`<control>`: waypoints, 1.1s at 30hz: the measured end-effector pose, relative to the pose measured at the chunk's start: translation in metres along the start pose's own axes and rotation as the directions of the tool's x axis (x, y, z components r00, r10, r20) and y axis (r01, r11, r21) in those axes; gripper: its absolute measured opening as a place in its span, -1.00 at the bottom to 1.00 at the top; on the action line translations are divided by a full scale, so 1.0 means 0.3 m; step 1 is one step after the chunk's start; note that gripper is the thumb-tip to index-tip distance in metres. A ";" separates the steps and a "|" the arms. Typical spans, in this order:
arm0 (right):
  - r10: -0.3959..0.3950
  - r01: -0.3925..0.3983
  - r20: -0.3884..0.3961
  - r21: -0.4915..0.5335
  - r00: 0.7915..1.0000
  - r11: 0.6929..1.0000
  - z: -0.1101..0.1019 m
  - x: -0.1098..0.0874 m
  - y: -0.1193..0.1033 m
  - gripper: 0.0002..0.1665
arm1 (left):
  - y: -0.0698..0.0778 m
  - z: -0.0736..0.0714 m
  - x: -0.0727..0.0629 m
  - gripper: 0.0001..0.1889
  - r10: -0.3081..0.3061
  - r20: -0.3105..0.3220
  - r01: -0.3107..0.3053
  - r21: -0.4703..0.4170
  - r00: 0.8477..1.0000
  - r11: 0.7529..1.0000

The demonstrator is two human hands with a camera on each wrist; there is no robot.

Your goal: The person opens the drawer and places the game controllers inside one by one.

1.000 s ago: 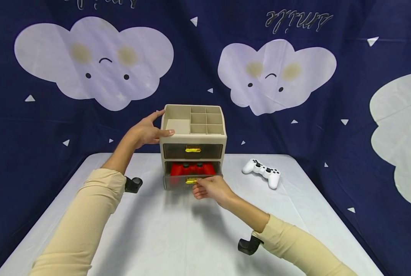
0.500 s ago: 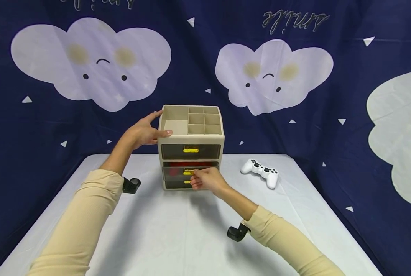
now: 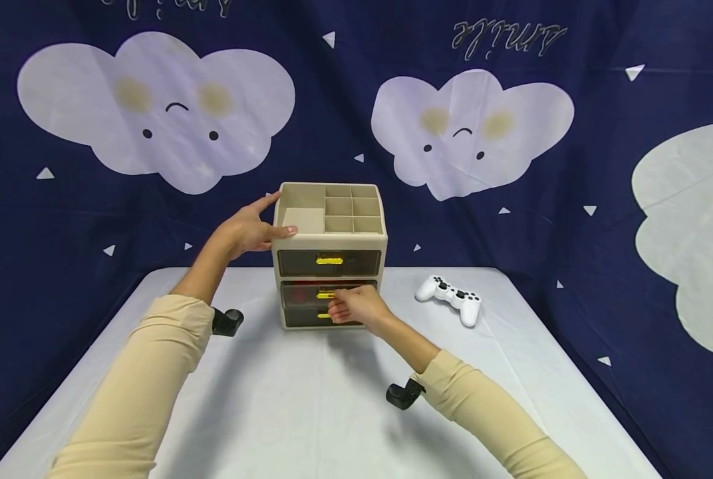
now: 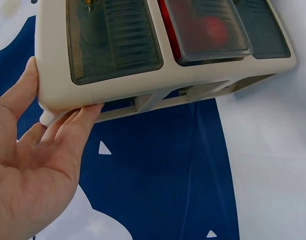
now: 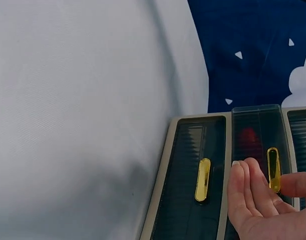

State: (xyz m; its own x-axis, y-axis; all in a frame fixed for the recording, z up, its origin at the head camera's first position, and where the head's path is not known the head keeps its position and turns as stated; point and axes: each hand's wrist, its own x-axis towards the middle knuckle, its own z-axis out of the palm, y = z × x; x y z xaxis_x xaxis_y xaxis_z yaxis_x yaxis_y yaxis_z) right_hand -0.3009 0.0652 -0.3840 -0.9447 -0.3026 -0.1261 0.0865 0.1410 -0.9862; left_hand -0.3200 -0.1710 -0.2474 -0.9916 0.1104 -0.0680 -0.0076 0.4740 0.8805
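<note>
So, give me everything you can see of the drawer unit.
The drawer unit is beige, plastic-looking, standing upright on the white-covered table. Its open top has one large compartment at left and six small ones at right. Below are three smoky see-through drawers with gold handles; the middle drawer sticks out slightly, something red showing through it, while the others look closed. The left hand holds the unit's upper left edge; the right hand pinches the middle handle.
</note>
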 end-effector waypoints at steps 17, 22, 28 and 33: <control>0.009 -0.009 0.003 0.035 1.000 0.999 -0.010 0.029 0.000 -0.61 | 0.004 0.009 -0.001 0.04 0.008 -0.020 -0.008 -0.008 1.000 1.000; 0.008 -0.007 -0.007 0.038 1.000 0.999 -0.008 0.031 0.001 -0.61 | 0.002 0.008 -0.003 0.04 0.008 -0.016 -0.008 -0.015 1.000 1.000; 0.022 -0.021 -0.008 0.054 1.000 0.998 -0.006 0.032 0.002 -0.60 | -0.002 0.006 -0.003 0.04 0.006 -0.010 -0.006 -0.030 1.000 1.000; 0.010 -0.008 -0.025 0.067 1.000 0.998 -0.003 0.038 0.008 -0.62 | -0.004 0.004 -0.003 0.05 0.004 -0.009 -0.004 -0.034 1.000 0.999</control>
State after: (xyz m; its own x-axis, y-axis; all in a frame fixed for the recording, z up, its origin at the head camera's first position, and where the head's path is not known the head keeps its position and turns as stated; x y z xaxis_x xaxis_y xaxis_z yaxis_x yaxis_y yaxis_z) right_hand -0.3118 0.0629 -0.3877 -0.9515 -0.2775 -0.1328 0.1150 0.0795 -0.9902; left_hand -0.3190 -0.1706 -0.2490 -0.9927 0.1042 -0.0604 -0.0080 0.4436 0.8962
